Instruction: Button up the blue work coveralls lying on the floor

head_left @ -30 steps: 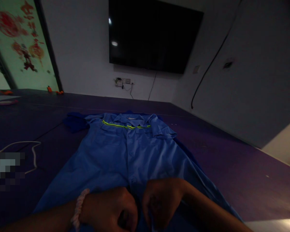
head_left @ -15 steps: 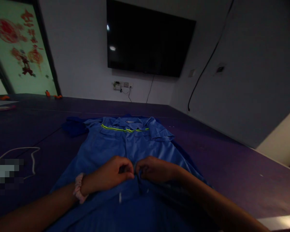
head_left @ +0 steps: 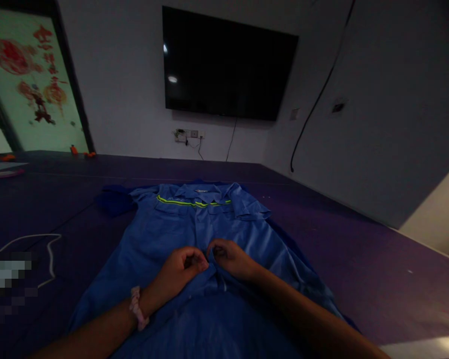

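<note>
A blue short-sleeved work shirt (head_left: 160, 229) lies spread front up, its collar at the far end and a yellow-green stripe across the chest. Over its lower front placket both hands meet, almost fingertip to fingertip. My left hand (head_left: 181, 269), with a pink scrunchie (head_left: 138, 308) at the wrist, is closed in a pinch on the shirt's front edge. My right hand (head_left: 232, 257) has its fingers curled round the opposite edge of the same placket. Any button between the fingers is too dark and small to make out.
The shirt rests on a purple mat floor (head_left: 307, 204), with darker blue cloth (head_left: 114, 199) beneath and beside it. At left lie a white cable (head_left: 50, 249) and a blurred-out object (head_left: 5, 279). Ahead, a television (head_left: 228, 65) hangs on the wall; a black cable (head_left: 318, 99) dangles at right.
Both hands have stayed at the placket, the right one shifting slightly up and the left wrist slightly right. The lower shirt fabric has shifted a little. The camera view has tilted slightly.
</note>
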Demonstrator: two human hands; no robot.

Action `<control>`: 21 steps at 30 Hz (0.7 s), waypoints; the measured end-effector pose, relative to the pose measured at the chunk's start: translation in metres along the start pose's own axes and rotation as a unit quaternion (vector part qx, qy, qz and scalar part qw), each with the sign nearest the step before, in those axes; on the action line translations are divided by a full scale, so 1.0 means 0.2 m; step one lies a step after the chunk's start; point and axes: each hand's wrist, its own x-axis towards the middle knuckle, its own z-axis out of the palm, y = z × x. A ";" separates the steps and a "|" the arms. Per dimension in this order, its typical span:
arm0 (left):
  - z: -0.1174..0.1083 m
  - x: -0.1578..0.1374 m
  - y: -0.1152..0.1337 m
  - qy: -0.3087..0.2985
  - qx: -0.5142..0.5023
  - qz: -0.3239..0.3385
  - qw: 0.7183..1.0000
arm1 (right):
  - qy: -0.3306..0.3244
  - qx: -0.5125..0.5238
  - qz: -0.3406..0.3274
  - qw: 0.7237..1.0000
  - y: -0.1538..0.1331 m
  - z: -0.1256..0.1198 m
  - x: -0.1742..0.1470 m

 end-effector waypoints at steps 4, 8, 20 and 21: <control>-0.01 -0.01 0.01 -0.008 0.003 -0.003 1.000 | 0.044 0.011 0.016 0.999 -0.02 0.02 -0.01; -0.01 0.00 -0.01 0.007 0.000 -0.020 1.000 | 0.066 0.027 0.043 0.997 -0.05 0.03 -0.01; -0.03 -0.01 -0.07 -0.068 -0.181 -0.156 0.969 | 0.056 0.042 0.058 0.996 -0.08 0.04 -0.02; -0.03 -0.01 -0.07 -0.076 -0.189 -0.169 0.964 | 0.047 0.039 0.058 0.996 -0.08 0.03 -0.03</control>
